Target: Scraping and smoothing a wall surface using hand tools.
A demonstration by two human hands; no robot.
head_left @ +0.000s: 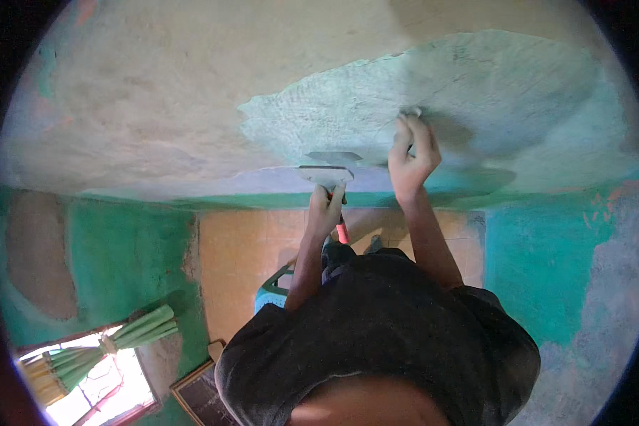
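Observation:
My left hand (324,209) is closed around a wide putty knife (326,175). Its broad, pale blade points up at the wall, and a red handle end shows below my fingers. The blade casts a shadow on the wall just beyond it. To the right, my right hand (414,165) is raised to the wall, fingers bent and pinched together. A small whitish bit shows at those fingertips, too small to name. Around it spreads a rough pale green patch (334,106), bordered by grey-beige plaster (163,99) on the wall.
Below the wall lies a tan tiled floor (227,248). A blue-green plastic stool (268,297) stands by my left arm. At lower left are a bright window (110,387), a tied green curtain (131,334) and a dark framed panel (202,397). Green side walls (536,277) flank me.

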